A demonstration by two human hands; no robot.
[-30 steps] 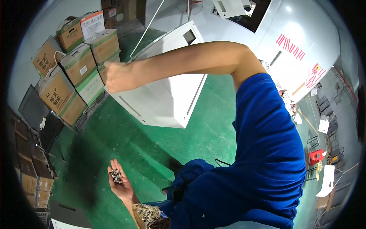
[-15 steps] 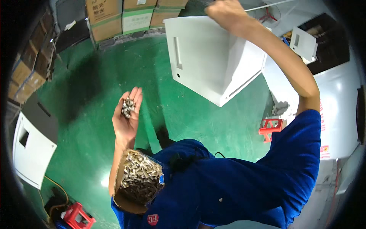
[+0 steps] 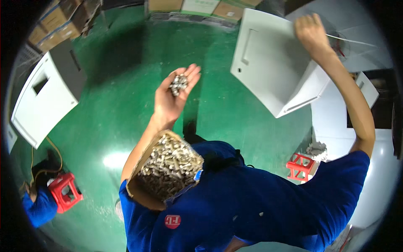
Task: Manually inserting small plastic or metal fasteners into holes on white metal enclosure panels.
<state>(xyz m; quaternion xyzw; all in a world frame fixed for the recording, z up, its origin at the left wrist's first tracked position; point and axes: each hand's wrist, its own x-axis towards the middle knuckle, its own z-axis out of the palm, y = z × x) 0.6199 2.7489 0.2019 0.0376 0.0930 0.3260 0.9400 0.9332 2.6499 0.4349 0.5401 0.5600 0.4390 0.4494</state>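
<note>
Palm up, my left hand [image 3: 170, 98] cradles a small heap of short grey-and-white cylindrical pieces [image 3: 179, 84]. A cardboard box without a lid [image 3: 142, 166], full of similar small pieces, rests in the crook of my left arm against my chest. My right arm reaches out to a white cabinet [image 3: 268, 59] at the far right. My right hand [image 3: 310, 33] is closed over its upper edge; the fingertips are partly hidden. The cabinet is tilted, and its panel has a long recessed grip and a small dark round hole.
A white-and-grey cabinet [image 3: 46, 92] stands at the left. A red stool [image 3: 65, 193] is near a co-worker's blue sleeve [image 3: 40, 208] at the lower left. Another red stool [image 3: 300, 167] stands at the right. Cartons [image 3: 199, 6] line the back of the green floor [image 3: 126, 96].
My view has turned left, shifting the scene to the right. My left hand still carries the pieces, and my right hand stays at the cabinet's edge. A co-worker's arm shows more at the lower left.
</note>
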